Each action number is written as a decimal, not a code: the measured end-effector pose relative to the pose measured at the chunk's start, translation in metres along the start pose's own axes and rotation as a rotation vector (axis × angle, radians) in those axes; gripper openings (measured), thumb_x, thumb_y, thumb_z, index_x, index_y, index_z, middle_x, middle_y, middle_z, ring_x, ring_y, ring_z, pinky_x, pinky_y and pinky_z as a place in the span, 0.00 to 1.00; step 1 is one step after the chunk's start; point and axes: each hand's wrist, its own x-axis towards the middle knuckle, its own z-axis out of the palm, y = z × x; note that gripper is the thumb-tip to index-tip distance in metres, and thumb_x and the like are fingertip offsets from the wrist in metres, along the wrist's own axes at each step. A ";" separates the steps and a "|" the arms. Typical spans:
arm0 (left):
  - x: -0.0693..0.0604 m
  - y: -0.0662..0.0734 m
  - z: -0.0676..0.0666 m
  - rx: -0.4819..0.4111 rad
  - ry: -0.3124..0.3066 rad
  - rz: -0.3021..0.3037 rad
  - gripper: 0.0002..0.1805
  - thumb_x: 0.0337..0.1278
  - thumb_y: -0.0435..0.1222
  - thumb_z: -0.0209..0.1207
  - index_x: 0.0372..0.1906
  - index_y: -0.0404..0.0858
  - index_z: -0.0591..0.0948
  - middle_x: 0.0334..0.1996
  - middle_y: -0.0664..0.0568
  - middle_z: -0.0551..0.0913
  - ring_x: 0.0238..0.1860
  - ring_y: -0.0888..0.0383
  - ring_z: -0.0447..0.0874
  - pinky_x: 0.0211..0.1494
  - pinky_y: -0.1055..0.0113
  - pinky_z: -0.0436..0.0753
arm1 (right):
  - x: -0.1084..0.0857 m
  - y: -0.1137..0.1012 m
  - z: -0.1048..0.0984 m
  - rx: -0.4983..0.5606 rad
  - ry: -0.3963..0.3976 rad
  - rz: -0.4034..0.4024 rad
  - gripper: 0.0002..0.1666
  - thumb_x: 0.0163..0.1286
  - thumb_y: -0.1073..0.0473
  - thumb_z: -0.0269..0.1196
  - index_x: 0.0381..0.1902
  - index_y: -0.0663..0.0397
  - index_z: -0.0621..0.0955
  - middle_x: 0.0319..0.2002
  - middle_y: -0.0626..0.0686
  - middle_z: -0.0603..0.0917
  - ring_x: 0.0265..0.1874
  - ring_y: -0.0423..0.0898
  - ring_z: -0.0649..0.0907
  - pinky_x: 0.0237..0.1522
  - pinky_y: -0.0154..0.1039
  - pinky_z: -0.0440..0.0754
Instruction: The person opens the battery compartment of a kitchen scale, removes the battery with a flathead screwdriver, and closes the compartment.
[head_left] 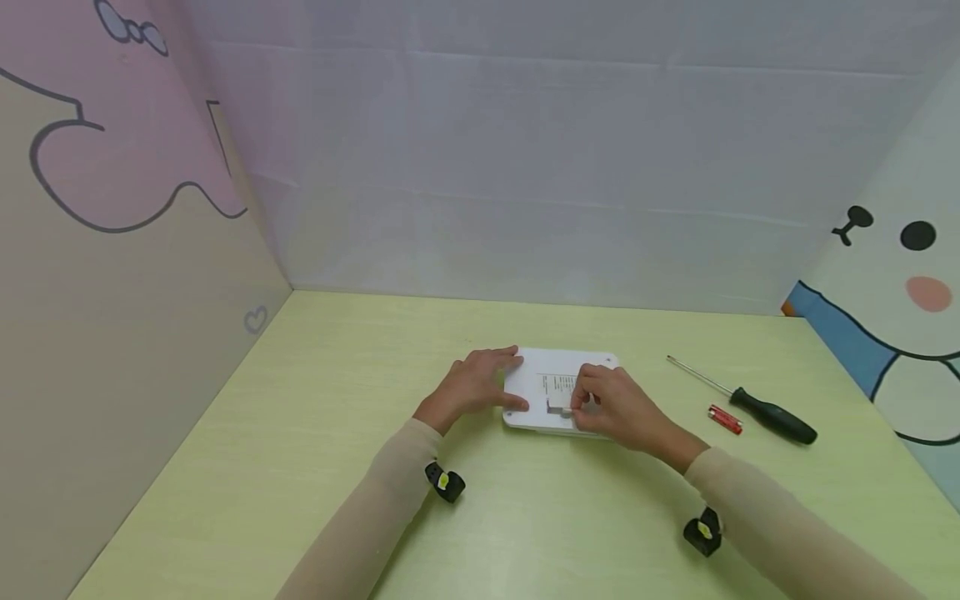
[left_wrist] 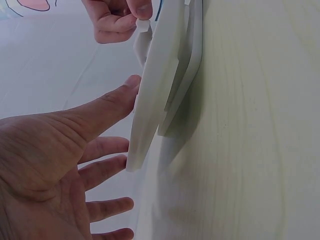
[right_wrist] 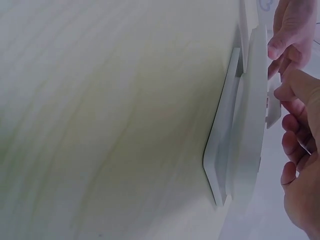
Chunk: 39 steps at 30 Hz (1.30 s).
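Observation:
A flat white device (head_left: 529, 367) lies on the table with a printed label facing up, and its body shows two stacked layers in the wrist views. My left hand (head_left: 480, 382) rests at its left side, thumb (left_wrist: 112, 107) on the upper face and fingers spread fairly straight along the edge. Over the lower right of the label, my right hand (head_left: 618, 404) pinches a small white cover (right_wrist: 273, 107) between thumb and fingertips. This cover stands tilted up from the device's face. What lies beneath it is hidden.
Right of the device lies a red battery (head_left: 725, 419). Beside that is a screwdriver (head_left: 772, 415) with a black handle, its shaft pointing to the back left. A pale back wall (head_left: 525, 183) and printed side panels (head_left: 150, 275) border the table.

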 end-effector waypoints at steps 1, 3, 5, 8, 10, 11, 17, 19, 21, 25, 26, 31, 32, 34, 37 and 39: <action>0.000 0.000 0.000 0.001 0.001 0.000 0.44 0.47 0.56 0.70 0.71 0.50 0.69 0.75 0.64 0.60 0.75 0.51 0.58 0.71 0.41 0.59 | 0.000 -0.001 0.000 -0.001 0.001 -0.002 0.11 0.53 0.61 0.69 0.22 0.40 0.78 0.27 0.40 0.75 0.26 0.38 0.71 0.38 0.38 0.65; 0.000 0.000 0.000 0.004 0.000 0.000 0.44 0.47 0.56 0.70 0.71 0.50 0.69 0.75 0.64 0.60 0.75 0.51 0.58 0.71 0.41 0.59 | 0.000 -0.002 0.000 -0.002 0.001 -0.010 0.11 0.54 0.61 0.69 0.22 0.40 0.78 0.27 0.41 0.75 0.26 0.38 0.72 0.38 0.38 0.66; 0.000 0.000 0.000 0.007 -0.001 0.001 0.44 0.47 0.57 0.70 0.71 0.50 0.69 0.75 0.63 0.60 0.75 0.51 0.58 0.71 0.40 0.59 | 0.000 -0.003 0.001 -0.005 0.001 -0.014 0.11 0.54 0.61 0.69 0.22 0.40 0.78 0.27 0.41 0.76 0.26 0.38 0.72 0.37 0.38 0.66; 0.001 0.000 0.000 0.010 0.000 0.005 0.44 0.47 0.57 0.70 0.71 0.50 0.69 0.75 0.63 0.60 0.75 0.50 0.58 0.71 0.41 0.60 | -0.001 -0.003 0.001 -0.018 0.000 -0.016 0.12 0.54 0.62 0.69 0.21 0.40 0.77 0.27 0.41 0.75 0.26 0.37 0.72 0.36 0.37 0.65; 0.001 0.000 0.001 0.010 0.001 0.007 0.44 0.47 0.57 0.70 0.71 0.50 0.69 0.75 0.63 0.60 0.75 0.50 0.58 0.71 0.41 0.60 | -0.001 -0.003 0.002 -0.024 -0.002 -0.015 0.12 0.54 0.62 0.69 0.21 0.40 0.77 0.27 0.40 0.75 0.27 0.37 0.72 0.36 0.38 0.65; 0.001 0.000 0.001 0.009 0.001 0.007 0.44 0.47 0.57 0.70 0.71 0.50 0.69 0.75 0.63 0.60 0.75 0.50 0.58 0.71 0.41 0.60 | -0.001 -0.003 0.002 -0.026 -0.002 -0.015 0.12 0.54 0.62 0.69 0.21 0.40 0.78 0.27 0.40 0.75 0.27 0.37 0.72 0.37 0.38 0.65; 0.001 0.001 0.000 0.001 0.001 0.007 0.45 0.46 0.56 0.70 0.71 0.49 0.69 0.75 0.62 0.60 0.75 0.50 0.59 0.71 0.41 0.60 | -0.001 -0.002 0.004 -0.042 -0.004 -0.006 0.12 0.55 0.62 0.69 0.22 0.40 0.78 0.27 0.40 0.75 0.28 0.37 0.73 0.39 0.41 0.67; 0.001 0.001 0.000 0.001 0.002 0.007 0.45 0.46 0.56 0.71 0.71 0.49 0.70 0.75 0.62 0.60 0.75 0.50 0.59 0.71 0.41 0.60 | -0.001 -0.002 0.005 -0.052 -0.002 -0.002 0.11 0.55 0.62 0.69 0.22 0.40 0.78 0.27 0.39 0.75 0.28 0.37 0.73 0.39 0.41 0.67; 0.001 0.001 0.000 0.008 0.003 0.004 0.45 0.46 0.57 0.70 0.71 0.49 0.69 0.75 0.63 0.60 0.75 0.50 0.59 0.71 0.40 0.60 | -0.001 -0.003 0.005 -0.058 0.003 -0.001 0.11 0.54 0.61 0.69 0.22 0.41 0.78 0.27 0.39 0.75 0.28 0.37 0.73 0.39 0.41 0.68; 0.001 0.001 0.000 0.020 0.003 0.000 0.45 0.46 0.57 0.70 0.71 0.50 0.69 0.75 0.63 0.60 0.75 0.50 0.59 0.71 0.40 0.59 | -0.002 -0.003 0.004 -0.051 -0.002 0.007 0.11 0.54 0.61 0.69 0.22 0.40 0.78 0.27 0.39 0.75 0.29 0.38 0.73 0.40 0.41 0.68; 0.001 0.001 0.000 0.022 0.004 0.000 0.45 0.46 0.57 0.70 0.71 0.50 0.69 0.75 0.63 0.60 0.75 0.50 0.59 0.71 0.40 0.59 | -0.002 -0.004 0.004 -0.046 -0.006 0.009 0.11 0.54 0.61 0.69 0.22 0.40 0.78 0.27 0.39 0.75 0.29 0.38 0.74 0.40 0.41 0.68; 0.001 0.000 0.001 0.018 0.006 -0.001 0.45 0.46 0.57 0.70 0.71 0.50 0.69 0.75 0.63 0.60 0.75 0.51 0.59 0.71 0.40 0.60 | -0.003 -0.004 0.003 -0.033 -0.024 0.017 0.10 0.55 0.61 0.69 0.22 0.40 0.79 0.28 0.38 0.76 0.31 0.40 0.75 0.42 0.42 0.68; 0.001 0.000 0.001 0.016 0.005 -0.002 0.45 0.46 0.57 0.70 0.71 0.50 0.69 0.75 0.63 0.60 0.75 0.51 0.59 0.71 0.41 0.60 | -0.003 -0.004 0.003 -0.031 -0.026 0.018 0.10 0.55 0.61 0.69 0.23 0.39 0.79 0.29 0.38 0.76 0.31 0.40 0.75 0.42 0.42 0.68; 0.001 0.000 0.001 0.013 0.004 -0.003 0.45 0.46 0.57 0.70 0.71 0.50 0.69 0.75 0.63 0.60 0.75 0.51 0.58 0.71 0.41 0.60 | -0.004 -0.003 0.004 -0.028 -0.028 0.018 0.10 0.55 0.61 0.69 0.23 0.39 0.79 0.29 0.38 0.77 0.32 0.40 0.75 0.42 0.43 0.69; 0.001 0.001 0.001 0.010 0.003 -0.001 0.45 0.46 0.57 0.70 0.71 0.50 0.69 0.75 0.63 0.60 0.75 0.51 0.58 0.71 0.41 0.60 | -0.004 -0.002 0.004 -0.043 -0.019 0.028 0.09 0.56 0.61 0.68 0.24 0.39 0.80 0.30 0.39 0.77 0.33 0.40 0.74 0.41 0.42 0.68; 0.001 0.001 0.000 0.007 0.000 0.000 0.45 0.47 0.57 0.70 0.71 0.50 0.69 0.75 0.63 0.60 0.75 0.51 0.58 0.71 0.41 0.60 | -0.004 -0.003 0.004 -0.068 -0.001 0.055 0.06 0.58 0.57 0.69 0.26 0.42 0.82 0.33 0.42 0.79 0.36 0.43 0.74 0.41 0.43 0.69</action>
